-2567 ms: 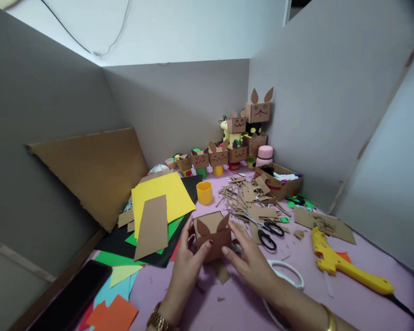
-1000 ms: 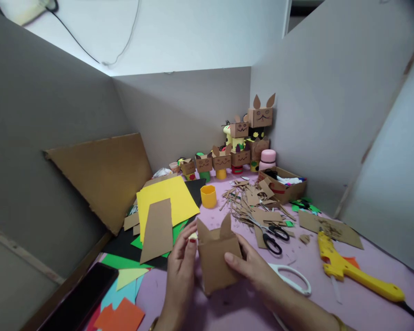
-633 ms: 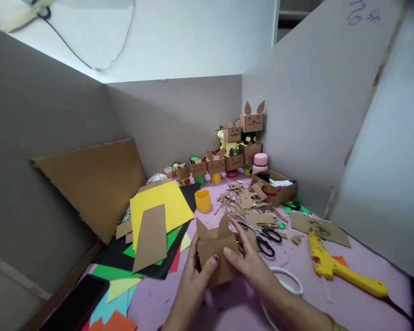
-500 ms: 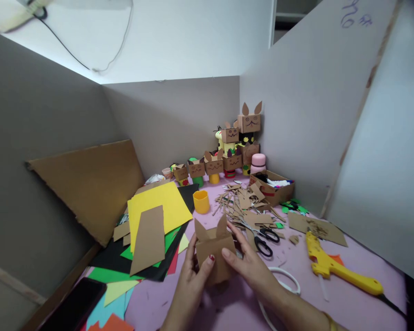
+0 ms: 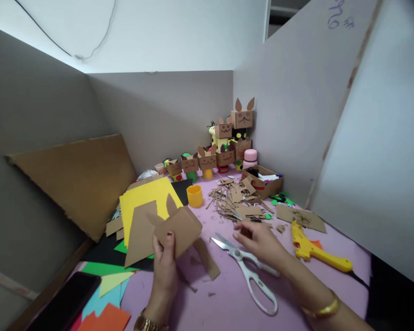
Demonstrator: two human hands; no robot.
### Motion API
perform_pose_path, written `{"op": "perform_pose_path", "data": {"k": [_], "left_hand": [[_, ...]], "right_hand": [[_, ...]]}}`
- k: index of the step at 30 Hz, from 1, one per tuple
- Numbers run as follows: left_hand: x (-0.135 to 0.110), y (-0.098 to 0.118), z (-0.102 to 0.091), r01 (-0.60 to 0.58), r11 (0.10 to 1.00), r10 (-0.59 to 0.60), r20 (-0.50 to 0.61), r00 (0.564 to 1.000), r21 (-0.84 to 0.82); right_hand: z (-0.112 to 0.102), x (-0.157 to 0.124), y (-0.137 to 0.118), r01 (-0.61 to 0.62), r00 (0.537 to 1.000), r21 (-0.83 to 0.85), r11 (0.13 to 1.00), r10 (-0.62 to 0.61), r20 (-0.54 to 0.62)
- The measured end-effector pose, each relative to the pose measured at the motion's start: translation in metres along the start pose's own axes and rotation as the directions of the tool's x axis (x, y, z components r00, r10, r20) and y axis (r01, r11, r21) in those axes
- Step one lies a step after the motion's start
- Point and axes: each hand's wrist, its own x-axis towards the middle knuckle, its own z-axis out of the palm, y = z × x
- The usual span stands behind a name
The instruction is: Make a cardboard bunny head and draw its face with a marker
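Observation:
My left hand (image 5: 166, 262) grips a cardboard box head (image 5: 180, 230) with two pointed ears (image 5: 171, 204), thumb across its plain face. The box is tilted, held above the purple table at the left of centre. My right hand (image 5: 257, 239) is off the box, just in front of the cardboard scraps. Its fingers are loosely curved and apart, with nothing visible in them. It hides the black scissor handles, while a metal blade shows beyond its fingers. White-handled scissors (image 5: 241, 259) lie part open, below and left of that hand. A cardboard strip (image 5: 207, 259) lies beside the box.
A yellow glue gun (image 5: 317, 253) lies at right near a cardboard piece (image 5: 301, 217). Cardboard scraps (image 5: 236, 197) spread before a box of markers (image 5: 265, 184). A yellow paper ring (image 5: 195, 196) and several box-headed figures (image 5: 207, 161) stand behind. Coloured sheets (image 5: 165, 186) and a phone (image 5: 64, 301) lie left.
My right hand has let go of the box and moved right, toward the scraps. My left hand has carried the box left and tilted it. The white-handled scissors have come into fuller view.

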Motion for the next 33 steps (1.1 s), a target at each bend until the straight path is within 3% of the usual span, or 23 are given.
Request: {"op": "perform_pose_path", "data": {"k": [4, 9, 13, 18, 22, 26, 29, 33], "left_hand": [[0.005, -0.003, -0.004, -0.008, 1.0, 0.01, -0.073, 0.997, 0.025], [0.003, -0.001, -0.003, -0.018, 0.999, 0.02, -0.041, 0.999, 0.05], [0.002, 0.004, -0.002, -0.049, 0.996, 0.051, -0.025, 0.998, 0.07], [0.005, 0.003, -0.003, -0.066, 0.993, 0.071, -0.048, 0.996, 0.096], [0.001, -0.001, 0.0, -0.067, 0.99, 0.066, 0.005, 0.998, 0.128], [-0.004, -0.002, 0.003, -0.049, 0.984, 0.037, 0.071, 0.997, 0.169], [-0.005, -0.001, 0.003, -0.03, 0.981, 0.017, 0.069, 0.997, 0.192], [-0.004, -0.002, 0.006, -0.01, 0.978, -0.006, 0.078, 0.997, 0.209]], "right_hand": [[-0.005, -0.042, 0.001, -0.009, 0.996, -0.188, 0.982, 0.027, 0.091], [0.005, -0.069, 0.003, 0.046, 0.978, -0.436, 0.899, 0.049, 0.204], [0.009, -0.07, 0.002, 0.077, 0.973, -0.428, 0.901, 0.027, 0.231], [0.003, -0.07, 0.007, -0.001, 0.993, -0.179, 0.984, 0.022, 0.119], [-0.009, -0.049, 0.016, 0.007, 0.999, -0.146, 0.989, -0.014, -0.044], [-0.02, -0.006, 0.023, -0.024, 0.984, -0.213, 0.977, -0.014, -0.176], [-0.032, 0.031, 0.031, -0.048, 0.962, -0.278, 0.959, -0.03, -0.27], [-0.061, 0.08, 0.05, -0.166, 0.907, -0.351, 0.922, 0.003, -0.421]]}}
